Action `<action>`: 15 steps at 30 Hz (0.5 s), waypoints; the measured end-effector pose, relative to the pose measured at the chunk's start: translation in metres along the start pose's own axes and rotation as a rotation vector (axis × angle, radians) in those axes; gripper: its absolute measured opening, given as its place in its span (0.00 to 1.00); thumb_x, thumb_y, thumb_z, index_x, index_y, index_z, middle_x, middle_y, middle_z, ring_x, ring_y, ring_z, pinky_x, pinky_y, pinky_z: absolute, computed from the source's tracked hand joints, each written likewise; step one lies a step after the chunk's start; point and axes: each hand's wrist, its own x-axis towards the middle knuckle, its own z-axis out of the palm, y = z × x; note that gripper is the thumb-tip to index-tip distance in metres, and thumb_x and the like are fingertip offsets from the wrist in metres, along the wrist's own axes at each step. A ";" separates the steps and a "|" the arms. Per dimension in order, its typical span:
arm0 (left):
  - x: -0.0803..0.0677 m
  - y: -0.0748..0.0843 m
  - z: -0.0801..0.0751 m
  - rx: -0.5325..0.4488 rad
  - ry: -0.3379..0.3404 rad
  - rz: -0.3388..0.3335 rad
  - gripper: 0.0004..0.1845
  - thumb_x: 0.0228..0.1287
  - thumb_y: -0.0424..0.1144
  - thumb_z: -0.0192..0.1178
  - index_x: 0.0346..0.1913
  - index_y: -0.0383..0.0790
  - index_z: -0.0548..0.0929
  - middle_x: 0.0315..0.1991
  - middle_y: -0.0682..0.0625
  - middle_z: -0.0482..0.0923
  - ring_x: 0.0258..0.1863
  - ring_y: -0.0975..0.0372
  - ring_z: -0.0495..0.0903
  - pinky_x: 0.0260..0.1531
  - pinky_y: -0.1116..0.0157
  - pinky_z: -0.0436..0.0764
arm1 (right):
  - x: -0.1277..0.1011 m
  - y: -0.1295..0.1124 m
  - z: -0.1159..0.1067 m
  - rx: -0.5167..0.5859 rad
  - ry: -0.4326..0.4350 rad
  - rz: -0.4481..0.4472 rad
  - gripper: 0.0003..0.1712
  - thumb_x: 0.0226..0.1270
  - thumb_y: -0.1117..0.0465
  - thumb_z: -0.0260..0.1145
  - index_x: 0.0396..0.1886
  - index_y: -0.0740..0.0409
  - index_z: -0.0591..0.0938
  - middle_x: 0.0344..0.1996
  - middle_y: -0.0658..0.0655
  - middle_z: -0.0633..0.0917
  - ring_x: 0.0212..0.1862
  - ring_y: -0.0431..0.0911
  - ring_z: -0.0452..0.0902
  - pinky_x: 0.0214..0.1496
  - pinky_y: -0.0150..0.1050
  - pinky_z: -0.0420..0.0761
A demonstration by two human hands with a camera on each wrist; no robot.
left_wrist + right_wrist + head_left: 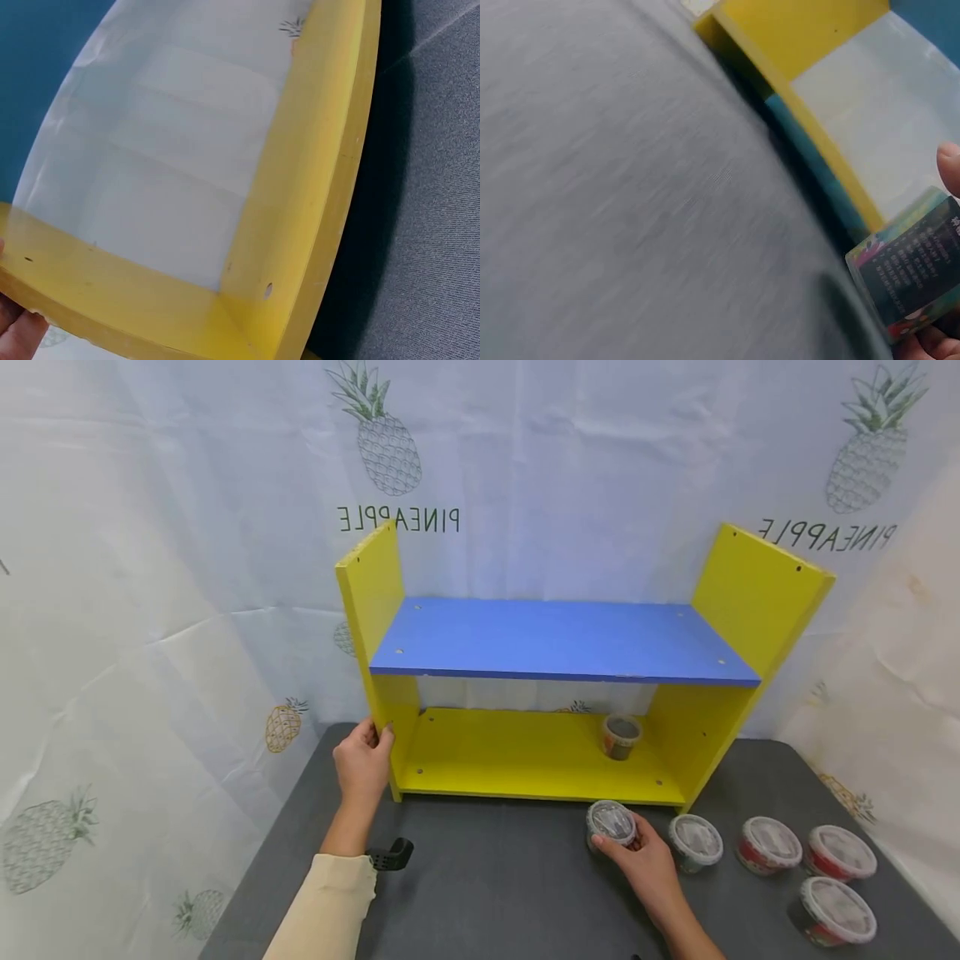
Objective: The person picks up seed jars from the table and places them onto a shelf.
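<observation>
Fingers of the right hand curl round a small lidded cup that sits on the grey table, just in front of the yellow shelf unit. The right wrist view shows the thumb against the cup's printed label. The left hand grips the front edge of the unit's left side panel, thumb on the outer face. Another cup stands on the bottom shelf, under the blue board. Four more cups sit to the right.
</observation>
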 end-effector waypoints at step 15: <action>-0.002 -0.002 0.001 -0.002 0.021 0.023 0.10 0.65 0.35 0.63 0.26 0.35 0.81 0.11 0.51 0.67 0.10 0.66 0.61 0.11 0.70 0.62 | 0.052 -0.063 0.051 0.101 -0.069 -0.229 0.47 0.55 0.39 0.74 0.68 0.58 0.70 0.58 0.61 0.80 0.56 0.52 0.78 0.56 0.45 0.82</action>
